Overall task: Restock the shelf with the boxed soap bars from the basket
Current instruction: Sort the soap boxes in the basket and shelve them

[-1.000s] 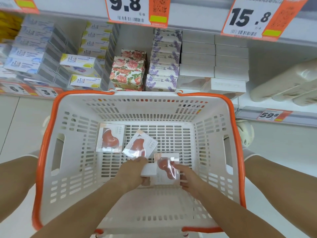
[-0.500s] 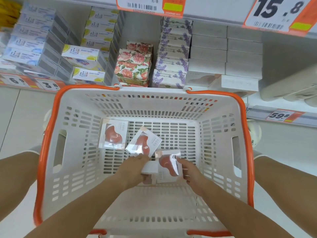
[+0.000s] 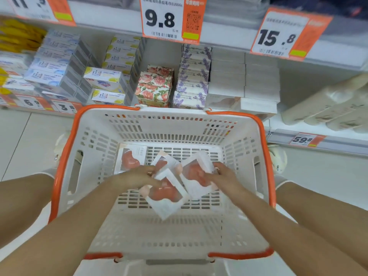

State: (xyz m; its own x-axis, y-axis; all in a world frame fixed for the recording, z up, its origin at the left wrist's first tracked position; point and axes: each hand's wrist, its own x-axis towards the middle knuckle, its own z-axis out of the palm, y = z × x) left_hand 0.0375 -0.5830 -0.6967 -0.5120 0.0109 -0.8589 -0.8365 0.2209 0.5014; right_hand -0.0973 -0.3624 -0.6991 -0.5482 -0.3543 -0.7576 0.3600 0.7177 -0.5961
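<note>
Four windowed soap boxes [image 3: 130, 159], perhaps, in basket [image 3: 65, 156]

Both hands, left [image 3: 137, 176] and right [image 3: 221, 177], curl closed, forearms converging.

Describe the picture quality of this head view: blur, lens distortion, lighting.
Head view: wide-angle lens bows the white shelf edge and white plastic basket with orange rim; left hand, right hand and their windowed white soap boxes look blurred; lighting even, soft, with no hard shadows.

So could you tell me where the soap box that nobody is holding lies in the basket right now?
In the head view, the untouched soap box lies flat on the basket floor at the far left, just beyond the left hand.
</note>
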